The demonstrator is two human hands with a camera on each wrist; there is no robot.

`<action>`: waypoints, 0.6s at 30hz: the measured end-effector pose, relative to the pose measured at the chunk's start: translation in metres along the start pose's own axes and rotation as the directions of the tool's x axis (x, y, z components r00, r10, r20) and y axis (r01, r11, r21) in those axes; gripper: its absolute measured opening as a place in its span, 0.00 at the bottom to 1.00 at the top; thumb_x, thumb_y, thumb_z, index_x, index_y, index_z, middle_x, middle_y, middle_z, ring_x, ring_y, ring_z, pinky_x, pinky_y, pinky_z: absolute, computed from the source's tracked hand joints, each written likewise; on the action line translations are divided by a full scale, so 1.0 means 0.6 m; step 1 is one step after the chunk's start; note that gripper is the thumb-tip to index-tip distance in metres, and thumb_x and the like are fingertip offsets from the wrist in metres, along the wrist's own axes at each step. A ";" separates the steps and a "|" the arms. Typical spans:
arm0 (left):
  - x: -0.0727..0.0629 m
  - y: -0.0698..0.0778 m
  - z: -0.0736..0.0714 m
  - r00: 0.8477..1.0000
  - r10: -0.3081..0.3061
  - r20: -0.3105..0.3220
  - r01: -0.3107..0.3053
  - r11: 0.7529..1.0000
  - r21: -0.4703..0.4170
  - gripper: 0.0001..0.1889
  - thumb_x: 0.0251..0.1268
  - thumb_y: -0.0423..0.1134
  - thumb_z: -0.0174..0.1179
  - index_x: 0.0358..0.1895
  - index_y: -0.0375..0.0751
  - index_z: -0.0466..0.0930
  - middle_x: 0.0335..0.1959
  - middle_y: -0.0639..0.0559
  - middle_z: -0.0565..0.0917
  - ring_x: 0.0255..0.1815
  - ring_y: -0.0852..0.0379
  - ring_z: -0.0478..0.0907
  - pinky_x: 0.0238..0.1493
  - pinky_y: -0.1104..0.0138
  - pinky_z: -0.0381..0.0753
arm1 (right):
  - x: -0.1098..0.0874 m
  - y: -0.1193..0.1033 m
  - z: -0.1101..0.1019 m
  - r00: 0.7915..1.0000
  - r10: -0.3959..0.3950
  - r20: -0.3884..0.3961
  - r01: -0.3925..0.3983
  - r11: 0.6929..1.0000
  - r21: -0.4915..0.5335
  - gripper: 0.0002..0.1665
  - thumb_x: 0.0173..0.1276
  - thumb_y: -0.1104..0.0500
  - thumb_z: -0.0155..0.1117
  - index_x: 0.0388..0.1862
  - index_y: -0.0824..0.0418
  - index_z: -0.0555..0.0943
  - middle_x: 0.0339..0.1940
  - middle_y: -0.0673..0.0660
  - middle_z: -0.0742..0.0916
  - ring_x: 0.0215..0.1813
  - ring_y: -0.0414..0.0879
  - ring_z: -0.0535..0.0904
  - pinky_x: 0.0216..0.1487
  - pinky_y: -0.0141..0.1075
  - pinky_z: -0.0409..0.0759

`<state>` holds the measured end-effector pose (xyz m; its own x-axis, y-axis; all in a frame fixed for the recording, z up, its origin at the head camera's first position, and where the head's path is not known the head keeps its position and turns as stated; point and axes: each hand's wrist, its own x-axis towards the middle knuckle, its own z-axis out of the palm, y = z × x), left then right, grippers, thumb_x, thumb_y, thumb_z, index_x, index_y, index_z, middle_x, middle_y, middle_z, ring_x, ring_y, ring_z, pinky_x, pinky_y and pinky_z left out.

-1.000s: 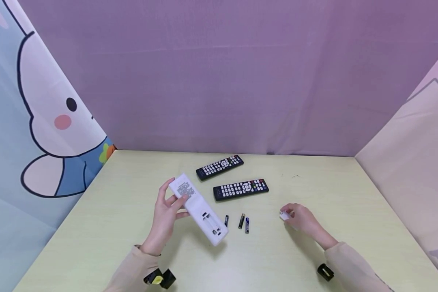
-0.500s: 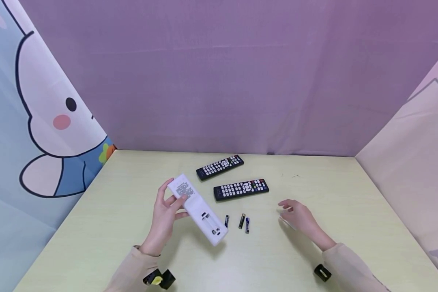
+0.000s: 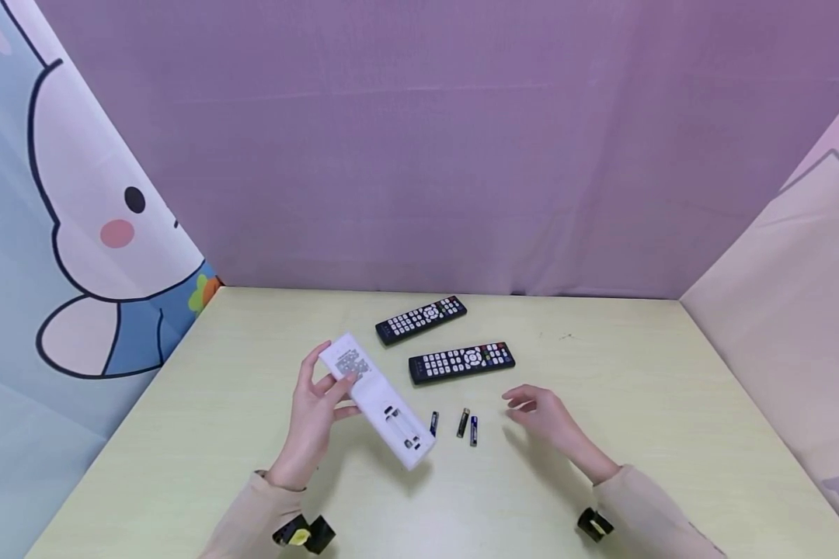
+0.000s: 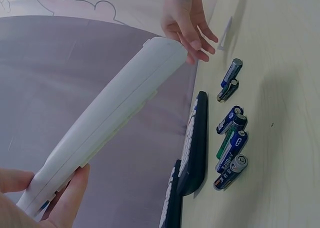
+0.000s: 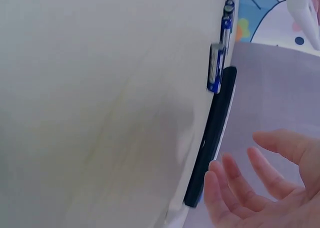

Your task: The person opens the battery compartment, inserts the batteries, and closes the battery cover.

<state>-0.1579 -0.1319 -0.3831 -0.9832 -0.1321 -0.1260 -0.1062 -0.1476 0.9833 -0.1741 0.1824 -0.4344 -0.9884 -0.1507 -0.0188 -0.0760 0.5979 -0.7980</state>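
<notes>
My left hand [image 3: 312, 421] grips the upper end of a white remote control [image 3: 377, 400], thumb on its label. The remote is tilted above the table, its back facing up and its battery compartment [image 3: 402, 427] uncovered, with no batteries inside. My right hand [image 3: 541, 415] hovers to the right of the batteries, fingers loosely bent and holding nothing. A white battery cover [image 4: 226, 35] lies on the table near it in the left wrist view; the right hand hides it in the head view. Several loose AA-type batteries [image 4: 231, 150] lie on the table, some hidden behind the remote in the head view.
Two black remote controls, a nearer one [image 3: 461, 363] and a farther one [image 3: 421, 320], lie buttons up behind the batteries. The pale wooden table [image 3: 622, 349] ends against a purple curtain [image 3: 419, 155]. Printed cloths hang at both sides.
The right hand has put down the battery cover, released it and moved left toward the batteries. The left hand keeps the white remote nearly still.
</notes>
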 end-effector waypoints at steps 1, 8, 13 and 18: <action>0.000 0.000 -0.001 1.000 0.000 -0.002 0.000 1.000 0.002 0.31 0.61 0.27 0.48 0.64 0.56 0.52 0.52 0.35 0.72 0.30 0.58 0.79 0.32 0.63 0.81 | 0.001 -0.001 0.003 1.000 0.001 0.003 -0.001 1.000 0.004 0.14 0.53 0.69 0.61 0.41 0.69 0.77 0.37 0.63 0.82 0.36 0.51 0.78 0.38 0.37 0.79; 0.000 -0.001 -0.004 1.000 -0.001 -0.002 0.001 1.000 -0.014 0.32 0.61 0.26 0.49 0.65 0.55 0.51 0.53 0.34 0.71 0.33 0.59 0.79 0.33 0.63 0.81 | 0.004 -0.012 0.028 1.000 0.023 0.016 -0.024 0.999 0.028 0.14 0.53 0.67 0.62 0.40 0.68 0.78 0.34 0.60 0.83 0.34 0.49 0.78 0.36 0.35 0.79; -0.001 -0.003 -0.007 1.000 -0.005 -0.011 0.005 1.000 -0.004 0.31 0.61 0.27 0.49 0.65 0.56 0.51 0.52 0.35 0.72 0.31 0.59 0.79 0.32 0.64 0.81 | 0.005 -0.018 0.042 0.998 0.045 0.040 -0.046 0.999 0.027 0.14 0.54 0.65 0.62 0.40 0.67 0.78 0.32 0.56 0.82 0.34 0.47 0.78 0.35 0.35 0.79; -0.002 -0.006 -0.012 1.000 -0.006 -0.014 0.006 1.000 -0.016 0.31 0.61 0.27 0.49 0.65 0.56 0.52 0.50 0.37 0.74 0.29 0.58 0.78 0.32 0.64 0.81 | 0.006 -0.020 0.049 0.996 0.035 0.078 -0.039 0.998 0.043 0.14 0.53 0.67 0.62 0.40 0.69 0.77 0.28 0.54 0.82 0.33 0.46 0.78 0.35 0.35 0.79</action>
<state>-0.1551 -0.1382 -0.3871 -0.9803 -0.1448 -0.1341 -0.1099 -0.1641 0.9803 -0.1728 0.1516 -0.4429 -0.9772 -0.1906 -0.0938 -0.0321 0.5690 -0.8217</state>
